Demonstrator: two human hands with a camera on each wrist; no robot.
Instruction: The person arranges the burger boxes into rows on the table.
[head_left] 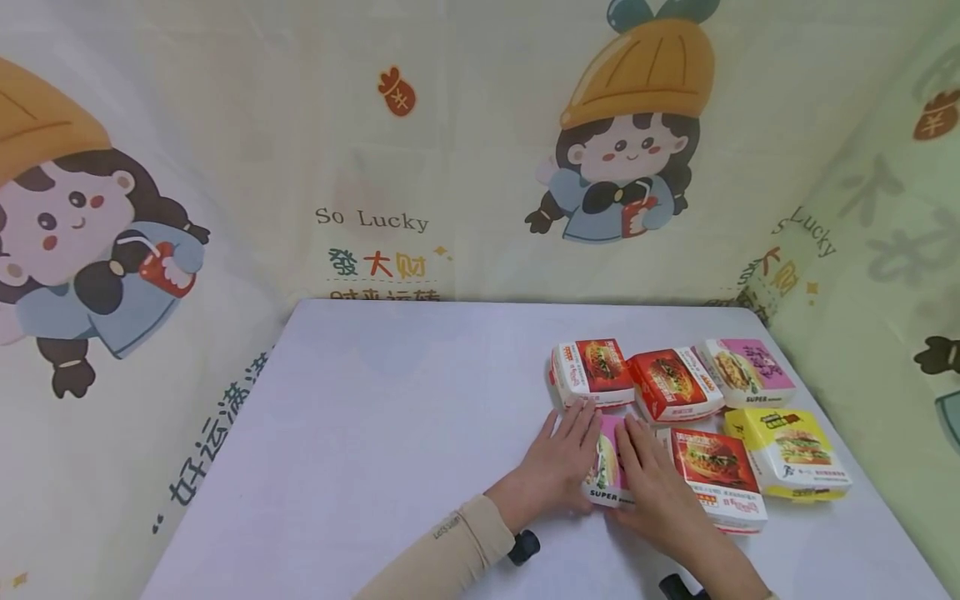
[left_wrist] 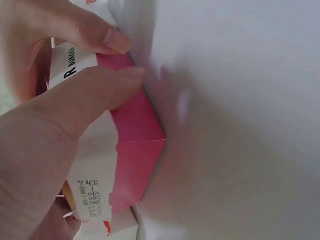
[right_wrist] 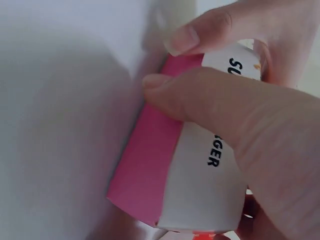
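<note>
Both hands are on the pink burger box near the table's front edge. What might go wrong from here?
1. The pink box is thin card; the left hand and right hand press it from both sides, so a firmer grip may dent it.
2. The red box sits right beside it and the red-and-white box just behind; sliding may knock them.

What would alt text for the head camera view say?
Both hands, left hand and right hand, grip a pink burger box on a white table. Five more burger boxes sit beside it, against a cartoon-print backdrop.
</note>
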